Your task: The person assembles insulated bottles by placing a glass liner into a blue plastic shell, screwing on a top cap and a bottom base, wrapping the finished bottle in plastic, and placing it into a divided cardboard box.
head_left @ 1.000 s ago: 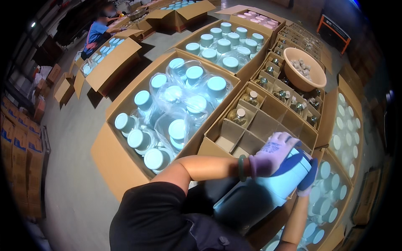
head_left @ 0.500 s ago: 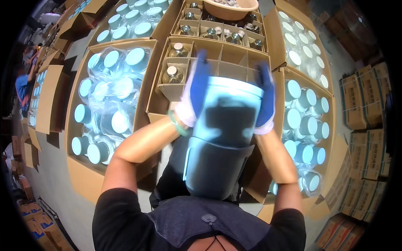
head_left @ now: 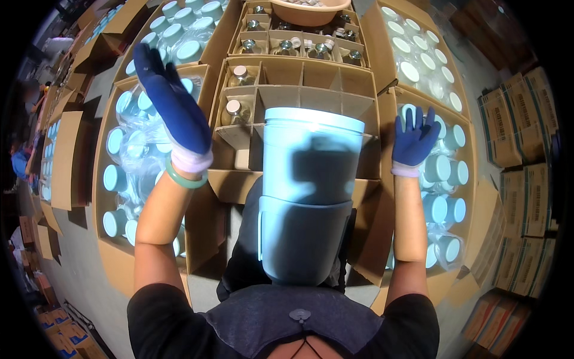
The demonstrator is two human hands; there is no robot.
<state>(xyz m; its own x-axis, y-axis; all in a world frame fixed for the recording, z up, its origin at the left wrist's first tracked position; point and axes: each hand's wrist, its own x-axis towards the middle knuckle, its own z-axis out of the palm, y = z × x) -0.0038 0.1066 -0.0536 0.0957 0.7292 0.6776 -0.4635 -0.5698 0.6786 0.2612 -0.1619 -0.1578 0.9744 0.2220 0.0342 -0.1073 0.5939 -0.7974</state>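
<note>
A tall light blue plastic bin (head_left: 308, 239), with a wide rim and a step partway down its side, stands between my thighs. Neither hand touches it. My left hand (head_left: 174, 105), in a blue glove with a pale cuff, is raised over the left carton, fingers stretched out and holding nothing. Under it are bottles with light blue lids (head_left: 115, 178), partly covered by clear plastic film. My right hand (head_left: 414, 140), gloved alike, is spread over the right carton, near more blue-lidded bottles (head_left: 438, 169). Whether it touches any of them I cannot tell.
Ahead stands a divided carton (head_left: 299, 61) with two white-capped glass bottles (head_left: 237, 112) in its left cells. Behind it, another carton of bottles bears a peach basin (head_left: 311, 15). White-lidded bottles (head_left: 408, 72) fill the far-right carton. Strapped cartons (head_left: 514, 119) are stacked at right.
Both hands have let go of the bin's sides and moved apart, the left one up and left, the right one out to the right. The bin stays between my thighs.
</note>
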